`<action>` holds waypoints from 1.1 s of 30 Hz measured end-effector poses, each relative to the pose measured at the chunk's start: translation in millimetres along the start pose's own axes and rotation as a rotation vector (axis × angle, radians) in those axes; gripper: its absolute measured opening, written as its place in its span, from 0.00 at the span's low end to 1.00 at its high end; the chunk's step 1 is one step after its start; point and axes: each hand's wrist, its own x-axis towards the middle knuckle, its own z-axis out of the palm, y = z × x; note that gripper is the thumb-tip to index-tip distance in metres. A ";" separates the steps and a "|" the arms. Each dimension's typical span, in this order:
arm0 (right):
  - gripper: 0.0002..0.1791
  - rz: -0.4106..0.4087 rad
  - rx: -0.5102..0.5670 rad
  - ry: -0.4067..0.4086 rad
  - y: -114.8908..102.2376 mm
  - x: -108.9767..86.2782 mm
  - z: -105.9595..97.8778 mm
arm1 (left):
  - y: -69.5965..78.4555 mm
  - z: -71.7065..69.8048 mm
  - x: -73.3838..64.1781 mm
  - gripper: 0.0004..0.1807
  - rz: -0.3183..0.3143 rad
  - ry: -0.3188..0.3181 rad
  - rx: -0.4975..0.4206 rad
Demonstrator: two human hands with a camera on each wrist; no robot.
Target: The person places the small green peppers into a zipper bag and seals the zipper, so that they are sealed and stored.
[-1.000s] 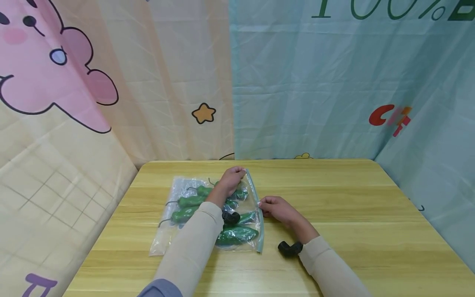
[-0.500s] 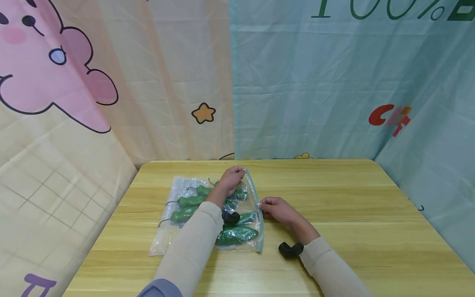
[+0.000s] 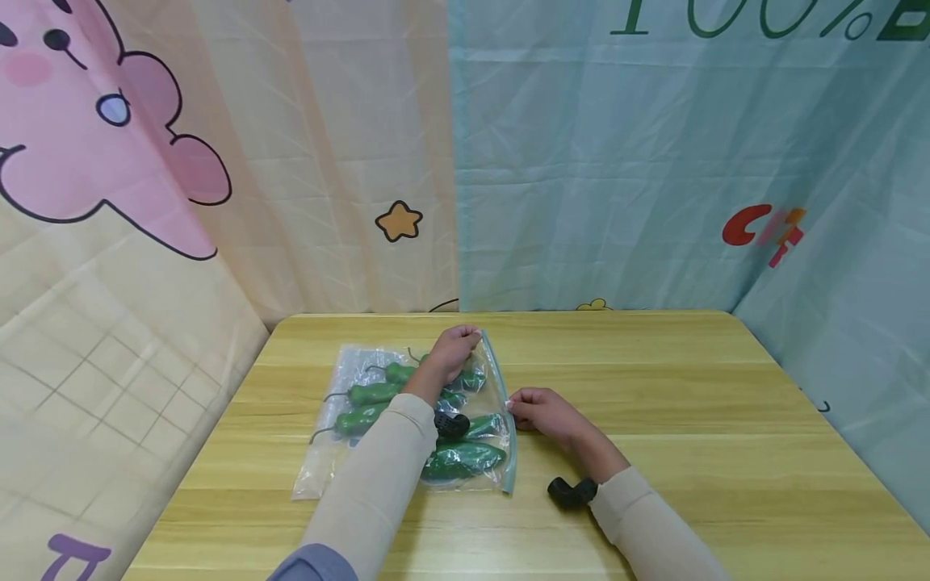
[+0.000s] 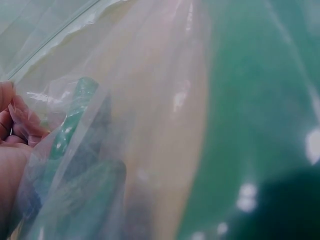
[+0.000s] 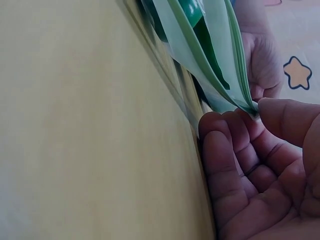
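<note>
A clear zip bag (image 3: 511, 472) lies flat on the table with several long green peppers (image 3: 465, 460) inside, stems to the left. Its pale green zip edge runs along the right side. At the far corner of that edge, my left hand (image 3: 454, 353) pinches the plastic, its forearm crossing over the bag. My right hand (image 3: 546, 413) grips the zip edge about midway along. In the right wrist view, its thumb (image 5: 287, 120) and fingers pinch the strip (image 5: 239, 65) where two strips meet, parted above. The left wrist view shows a pepper (image 4: 67, 135) through the film.
A wooden table (image 3: 690, 387) extends to the right of the bag. Printed curtains (image 3: 581, 161) hang behind it and at both sides. A black wrist camera (image 3: 572, 492) hangs beside the right sleeve, and another (image 3: 452, 425) by the left sleeve overlaps the bag.
My right hand and wrist have shifted very slightly toward me and to the right. The left hand and the bag stay as they were.
</note>
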 end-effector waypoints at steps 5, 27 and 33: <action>0.13 -0.001 -0.012 -0.001 -0.3 -1.4 -0.1 | -0.2 0.5 0.7 0.10 0.006 0.000 -0.010; 0.11 0.018 -0.084 -0.023 -0.3 -9.4 1.2 | -2.7 0.3 0.9 0.09 0.011 -0.003 -0.029; 0.11 0.016 -0.090 -0.026 0.4 -9.4 0.7 | -2.5 0.1 1.2 0.09 0.017 -0.004 -0.028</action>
